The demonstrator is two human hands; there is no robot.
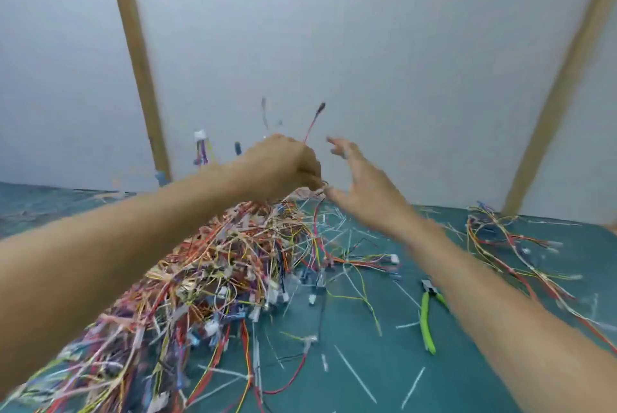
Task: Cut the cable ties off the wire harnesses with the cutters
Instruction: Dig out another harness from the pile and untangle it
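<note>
Two bare hands reach out over a teal mat (367,362). Left hand (283,165) is fisted around a lifted bunch of wires (312,124), raised above the far end of the big harness pile (213,279). Right hand (364,185) is spread, fingers straight, holding nothing, just right of the left fist. Green-handled cutters (426,319) lie on the mat, untouched, near and under the right forearm, well behind both hands. Cut cable ties (355,374) are scattered on the mat between the forearms. A smaller harness bundle (507,242) sits right of the right arm.
</note>
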